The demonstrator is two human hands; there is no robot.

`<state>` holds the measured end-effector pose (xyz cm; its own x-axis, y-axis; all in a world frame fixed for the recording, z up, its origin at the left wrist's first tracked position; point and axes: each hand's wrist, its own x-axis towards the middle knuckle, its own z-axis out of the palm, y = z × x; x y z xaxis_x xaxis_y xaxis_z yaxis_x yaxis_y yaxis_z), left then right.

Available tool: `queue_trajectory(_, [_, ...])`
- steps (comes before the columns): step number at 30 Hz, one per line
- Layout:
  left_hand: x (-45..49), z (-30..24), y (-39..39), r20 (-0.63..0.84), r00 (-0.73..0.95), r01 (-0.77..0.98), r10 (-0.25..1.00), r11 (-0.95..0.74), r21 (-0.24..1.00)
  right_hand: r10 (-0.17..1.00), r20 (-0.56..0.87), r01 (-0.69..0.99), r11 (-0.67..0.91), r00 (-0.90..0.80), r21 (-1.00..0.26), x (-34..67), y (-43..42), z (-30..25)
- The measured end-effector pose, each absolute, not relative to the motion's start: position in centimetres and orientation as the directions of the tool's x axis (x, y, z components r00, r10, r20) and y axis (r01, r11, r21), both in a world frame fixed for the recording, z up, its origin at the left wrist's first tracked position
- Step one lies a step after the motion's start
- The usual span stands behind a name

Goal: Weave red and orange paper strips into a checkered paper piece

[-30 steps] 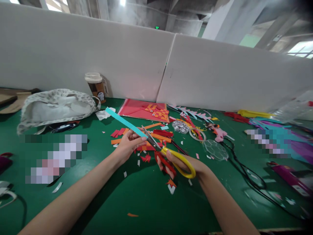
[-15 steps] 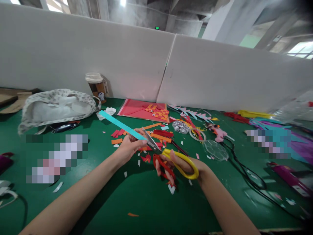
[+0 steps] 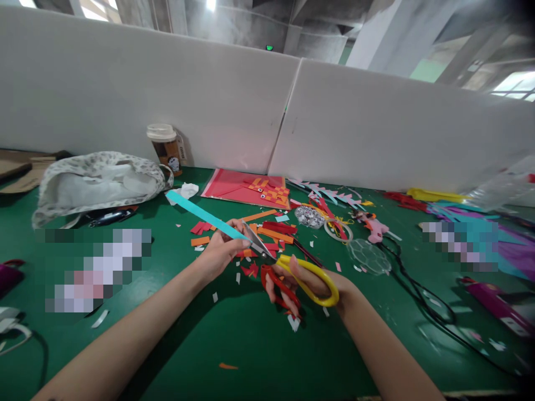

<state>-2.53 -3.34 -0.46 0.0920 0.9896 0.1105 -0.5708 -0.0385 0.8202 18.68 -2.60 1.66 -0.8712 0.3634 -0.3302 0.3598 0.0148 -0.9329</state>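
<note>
My left hand pinches a long turquoise paper strip near its lower right end; the free end points up and to the left. In my right hand is a pair of scissors with one yellow and one red handle, fingers through the loops. Its blades are parted and reach the strip's end beside my left thumb; whether they touch the paper I cannot tell. Underneath lie red and orange paper pieces and small white scraps.
Behind the hands lies a red paper pack with orange woven pieces on it. A paper cup and a fabric pouch stand at back left. Rightward are a tape roll, a clear dish and black cord. A white partition closes the back.
The turquoise strip's free end has shifted slightly left and down. Both hands and the scissors stay almost where they were.
</note>
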Motion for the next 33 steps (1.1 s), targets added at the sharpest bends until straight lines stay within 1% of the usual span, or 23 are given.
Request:
queue_trajectory(4, [-2.6,-0.4,-3.3,0.096,0.100,-0.556,0.990,-0.024,0.831,0.355,-0.278,0.291,-0.016,-0.893,-0.957,18.8,-2.6,1.3])
queue_trajectory(9, [-2.6,-0.5,-3.3,0.077,0.074,-0.546,0.994,-0.024,0.838,0.392,-0.297,0.312,-0.026,-0.871,-0.950,18.8,-2.7,1.1])
queue_trajectory(13, [-2.6,-0.5,-3.3,0.075,0.076,-0.537,0.994,-0.023,0.843,0.386,-0.291,0.305,-0.026,-0.875,-0.952,18.5,-2.9,1.6])
queue_trajectory(17, [-2.8,-0.7,-3.2,0.088,0.087,-0.542,0.992,-0.027,0.840,0.415,-0.298,0.302,-0.057,-0.860,-0.952,18.3,-3.1,2.2])
queue_trajectory(20, [-2.9,-1.0,-3.1,0.106,0.100,-0.550,0.989,-0.034,0.834,0.413,-0.308,0.303,-0.079,-0.857,-0.950,18.2,-3.2,2.5])
queue_trajectory(26, [-2.9,-1.2,-2.9,0.089,0.091,-0.549,0.992,-0.024,0.836,0.437,-0.327,0.299,-0.133,-0.838,-0.945,18.3,-3.1,2.0])
queue_trajectory(33, [-3.2,-1.6,-2.7,0.098,0.095,-0.539,0.991,-0.031,0.842,0.427,-0.345,0.277,-0.214,-0.836,-0.937,18.2,-2.9,1.7])
